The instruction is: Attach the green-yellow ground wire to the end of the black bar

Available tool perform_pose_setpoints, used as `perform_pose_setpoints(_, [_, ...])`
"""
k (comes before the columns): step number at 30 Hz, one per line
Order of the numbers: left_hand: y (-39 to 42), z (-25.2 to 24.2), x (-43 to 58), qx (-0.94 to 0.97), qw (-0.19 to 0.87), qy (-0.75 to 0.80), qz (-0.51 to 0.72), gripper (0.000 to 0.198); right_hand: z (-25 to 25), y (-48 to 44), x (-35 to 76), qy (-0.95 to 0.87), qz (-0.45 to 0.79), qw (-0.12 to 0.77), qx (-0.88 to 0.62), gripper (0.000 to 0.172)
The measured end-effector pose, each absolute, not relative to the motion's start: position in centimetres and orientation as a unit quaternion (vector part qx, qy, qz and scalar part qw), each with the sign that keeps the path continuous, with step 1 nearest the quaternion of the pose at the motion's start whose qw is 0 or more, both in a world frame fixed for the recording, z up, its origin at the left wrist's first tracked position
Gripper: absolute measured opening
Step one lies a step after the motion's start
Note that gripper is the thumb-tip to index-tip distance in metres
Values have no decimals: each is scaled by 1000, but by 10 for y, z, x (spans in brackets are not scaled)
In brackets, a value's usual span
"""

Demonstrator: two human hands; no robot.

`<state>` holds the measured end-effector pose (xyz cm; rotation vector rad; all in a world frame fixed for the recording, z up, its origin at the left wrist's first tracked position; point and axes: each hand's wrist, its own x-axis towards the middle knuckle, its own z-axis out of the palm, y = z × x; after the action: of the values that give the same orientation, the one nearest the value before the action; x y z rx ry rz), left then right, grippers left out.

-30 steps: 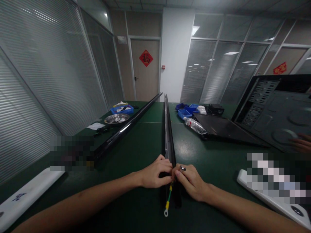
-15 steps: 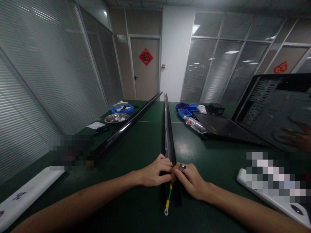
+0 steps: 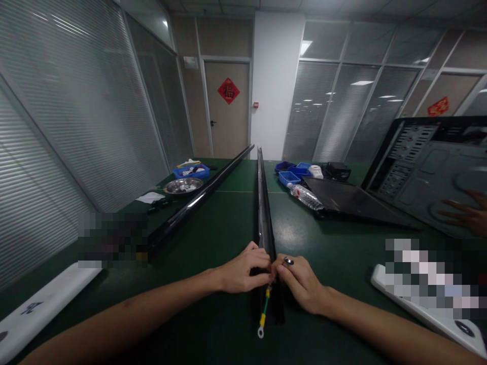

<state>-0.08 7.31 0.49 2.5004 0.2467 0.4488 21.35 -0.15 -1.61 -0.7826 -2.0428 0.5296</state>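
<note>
A long black rail runs away from me down the middle of the table. Over its near end my left hand and my right hand meet, fingertips touching or nearly so. Both are closed, with fingers curled and pinched together; whatever lies between them is too small or hidden to make out. The right hand wears a ring. A short green-and-yellow wire comes out just below the fingertips. Its free ring terminal points toward me, while its upper end is partly covered by the fingers.
A second black rail lies to the left, by a metal bowl and a blue basket. Blue bins, a plastic bottle and a dark panel are at right. Another person's hand touches a large metal-backed panel.
My right hand's fingers and thumb have shifted slightly at the rail's near end. My left hand and the wire look almost unmoved.
</note>
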Motion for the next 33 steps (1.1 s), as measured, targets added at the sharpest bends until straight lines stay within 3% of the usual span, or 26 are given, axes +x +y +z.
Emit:
perform_pose_setpoints(22, [72, 6, -1, 929, 309, 102, 175, 10, -13, 14, 211, -793, 335, 450, -239, 50])
perform_pose_setpoints(33, [73, 3, -2, 932, 300, 99, 176, 11, -13, 6, 211, -801, 293, 449, -266, 46])
